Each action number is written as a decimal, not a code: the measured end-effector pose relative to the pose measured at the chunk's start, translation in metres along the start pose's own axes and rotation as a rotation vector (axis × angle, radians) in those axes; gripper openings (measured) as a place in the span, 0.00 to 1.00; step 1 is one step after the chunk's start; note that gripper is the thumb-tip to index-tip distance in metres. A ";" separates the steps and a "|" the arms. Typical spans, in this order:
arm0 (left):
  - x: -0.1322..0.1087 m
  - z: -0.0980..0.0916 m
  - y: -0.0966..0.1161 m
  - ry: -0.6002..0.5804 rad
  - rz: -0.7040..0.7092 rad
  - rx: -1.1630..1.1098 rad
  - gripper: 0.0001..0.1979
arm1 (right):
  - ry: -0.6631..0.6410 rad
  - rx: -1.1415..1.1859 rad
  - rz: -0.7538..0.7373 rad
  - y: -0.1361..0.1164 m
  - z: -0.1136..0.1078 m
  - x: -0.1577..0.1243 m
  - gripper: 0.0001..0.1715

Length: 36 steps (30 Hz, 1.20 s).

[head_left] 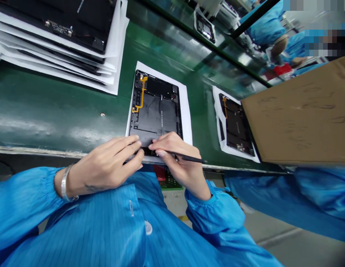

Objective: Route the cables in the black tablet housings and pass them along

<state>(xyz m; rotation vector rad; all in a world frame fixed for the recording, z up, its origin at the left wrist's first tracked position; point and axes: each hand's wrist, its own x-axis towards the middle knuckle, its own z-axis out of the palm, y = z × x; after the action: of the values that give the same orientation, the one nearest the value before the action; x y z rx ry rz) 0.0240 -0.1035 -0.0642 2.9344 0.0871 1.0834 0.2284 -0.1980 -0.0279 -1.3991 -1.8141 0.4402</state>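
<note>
An opened tablet (pixel 151 115) is lying on white paper (pixel 186 122) at the near edge of a green bench (pixel 85 111), surface separating it from a left stack (pixel 63 22) and right carton (pixel 297 118). The right hand (pixel 178 150) is pinching a slim black tool (pixel 192 158); the left hand (pixel 109 163) is curving over the near-left corner, grip impossible to tell. Blue-clad people (pixel 265 24) are occupying the far right.

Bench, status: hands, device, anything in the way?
Left hand at near end of device, grip unclear. Right hand pinching slim black tool there. Opened device flat on white sheet, near end partly hidden by hands.
</note>
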 end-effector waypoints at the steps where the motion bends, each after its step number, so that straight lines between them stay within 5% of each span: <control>1: -0.002 -0.001 -0.001 0.015 -0.009 -0.031 0.10 | -0.017 -0.002 -0.013 0.000 -0.002 0.000 0.08; 10: 0.005 -0.004 -0.001 0.026 -0.085 -0.071 0.07 | 0.072 0.010 0.092 0.004 -0.011 -0.018 0.09; 18: 0.012 -0.005 -0.003 -0.035 -0.046 0.014 0.09 | 0.140 -0.057 0.027 0.000 0.001 -0.024 0.12; 26: 0.007 -0.004 0.002 -0.058 -0.056 0.025 0.09 | -0.039 -0.321 -0.120 -0.013 0.000 -0.026 0.10; 32: -0.004 -0.017 -0.012 -0.101 -0.169 -0.130 0.16 | 0.265 -0.002 0.047 -0.008 0.006 -0.025 0.11; 36: -0.011 -0.029 -0.025 -0.125 -0.240 -0.068 0.19 | 0.261 0.114 0.067 -0.008 0.017 -0.009 0.09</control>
<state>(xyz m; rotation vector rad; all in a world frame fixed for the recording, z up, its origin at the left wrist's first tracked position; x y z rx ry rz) -0.0038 -0.0792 -0.0501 2.8292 0.3811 0.8510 0.2106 -0.2060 -0.0365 -1.3732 -1.5132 0.3699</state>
